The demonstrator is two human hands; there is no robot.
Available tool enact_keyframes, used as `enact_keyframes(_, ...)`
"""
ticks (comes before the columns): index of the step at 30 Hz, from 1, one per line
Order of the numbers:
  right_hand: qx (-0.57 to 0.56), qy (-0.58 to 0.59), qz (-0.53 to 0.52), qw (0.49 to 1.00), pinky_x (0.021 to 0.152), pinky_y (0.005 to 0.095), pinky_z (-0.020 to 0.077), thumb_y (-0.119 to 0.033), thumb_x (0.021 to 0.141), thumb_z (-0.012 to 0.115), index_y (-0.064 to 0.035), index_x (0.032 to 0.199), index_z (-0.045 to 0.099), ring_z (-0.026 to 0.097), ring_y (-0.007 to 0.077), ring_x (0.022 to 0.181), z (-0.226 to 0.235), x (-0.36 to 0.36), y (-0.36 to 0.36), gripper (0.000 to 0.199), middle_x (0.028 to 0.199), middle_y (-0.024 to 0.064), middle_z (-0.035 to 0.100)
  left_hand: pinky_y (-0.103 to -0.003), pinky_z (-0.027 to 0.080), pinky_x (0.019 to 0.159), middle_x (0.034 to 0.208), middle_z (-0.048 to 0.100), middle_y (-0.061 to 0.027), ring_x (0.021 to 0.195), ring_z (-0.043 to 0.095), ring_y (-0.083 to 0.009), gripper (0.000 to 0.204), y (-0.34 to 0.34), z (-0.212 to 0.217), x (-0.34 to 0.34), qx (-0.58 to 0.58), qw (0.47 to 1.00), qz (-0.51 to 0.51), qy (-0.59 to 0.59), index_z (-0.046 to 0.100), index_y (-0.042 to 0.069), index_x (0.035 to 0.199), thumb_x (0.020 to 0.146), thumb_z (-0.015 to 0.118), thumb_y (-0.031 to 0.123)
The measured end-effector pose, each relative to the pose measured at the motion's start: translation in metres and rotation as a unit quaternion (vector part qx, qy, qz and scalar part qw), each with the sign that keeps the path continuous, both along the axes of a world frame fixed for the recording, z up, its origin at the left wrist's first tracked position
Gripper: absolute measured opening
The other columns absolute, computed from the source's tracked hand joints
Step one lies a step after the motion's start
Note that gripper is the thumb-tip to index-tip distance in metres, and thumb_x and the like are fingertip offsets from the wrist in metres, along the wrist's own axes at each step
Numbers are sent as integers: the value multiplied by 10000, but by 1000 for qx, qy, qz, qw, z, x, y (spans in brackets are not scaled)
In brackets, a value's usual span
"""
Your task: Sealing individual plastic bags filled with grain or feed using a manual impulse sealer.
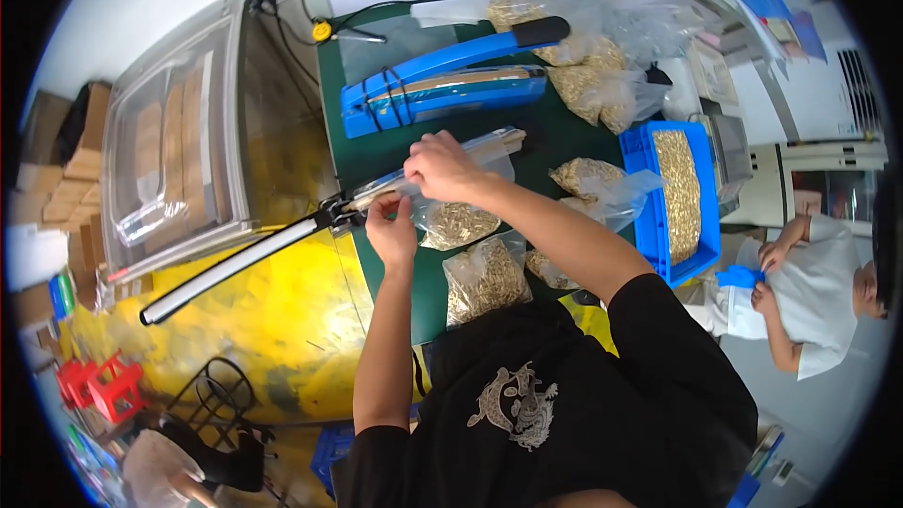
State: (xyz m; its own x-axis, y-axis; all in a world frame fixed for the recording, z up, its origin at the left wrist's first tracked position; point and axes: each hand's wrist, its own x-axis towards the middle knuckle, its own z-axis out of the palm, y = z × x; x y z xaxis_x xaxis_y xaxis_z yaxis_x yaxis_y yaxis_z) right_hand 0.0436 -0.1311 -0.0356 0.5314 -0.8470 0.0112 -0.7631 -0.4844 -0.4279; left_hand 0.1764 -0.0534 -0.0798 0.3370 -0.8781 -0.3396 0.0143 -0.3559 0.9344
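My right hand [442, 167] is closed over the upper bar of a long sealer [282, 240] that lies across the green table [376, 160]. The sealer's black and silver handle sticks out to the lower left, past the table edge. A clear plastic bag of pale seeds [458, 223] hangs from under the bar, with its mouth caught in the sealer. My left hand [390, 230] pinches the bag's left edge just below the bar. A filled bag of seeds [484, 277] lies right in front of my hands.
A second, blue sealer [442, 85] sits farther back, and several filled bags [588, 71] are piled behind it. A blue crate of seeds [679, 198] stands at right. A machine with a clear lid [174, 141] is at left. Another person [809, 292] works at the right, and red stools [99, 386] stand on the yellow floor.
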Motion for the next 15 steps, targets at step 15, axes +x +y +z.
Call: enact_keyframes(15,-77,-15,-44,996,1023,437,262,-176,677,652,-107,791,687,579,222,931,12,-4,51,138,818,65,649,-272,347,451,555,531,-38,480,388,-65,217,0,4,5,-126,958,-159,-201,672,18,1023,840,650,132)
